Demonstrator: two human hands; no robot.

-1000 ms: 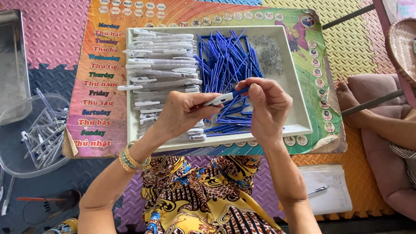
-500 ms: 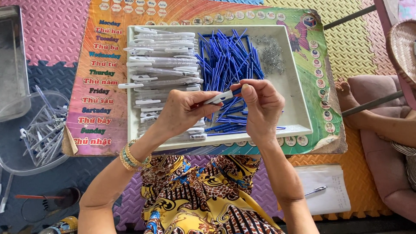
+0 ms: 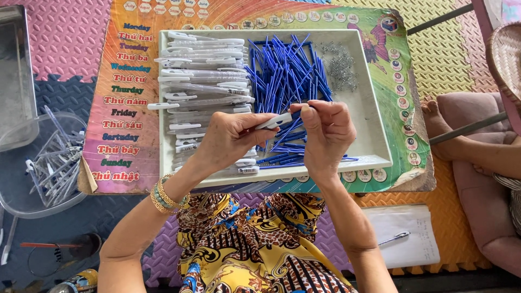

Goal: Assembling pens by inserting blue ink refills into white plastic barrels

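Two hands meet over white tray. Left hand pinches clear pen barrel, steadying it level; right hand fingertips pressed together at barrel's tip, small part hidden. Blue refills centre, barrels left, springs far right, sorted within reach.

A clear plastic bowl with assembled pens is seen at the left. A paper sheet bearing a silver pen is laid near right. A woven basket is seen far right.
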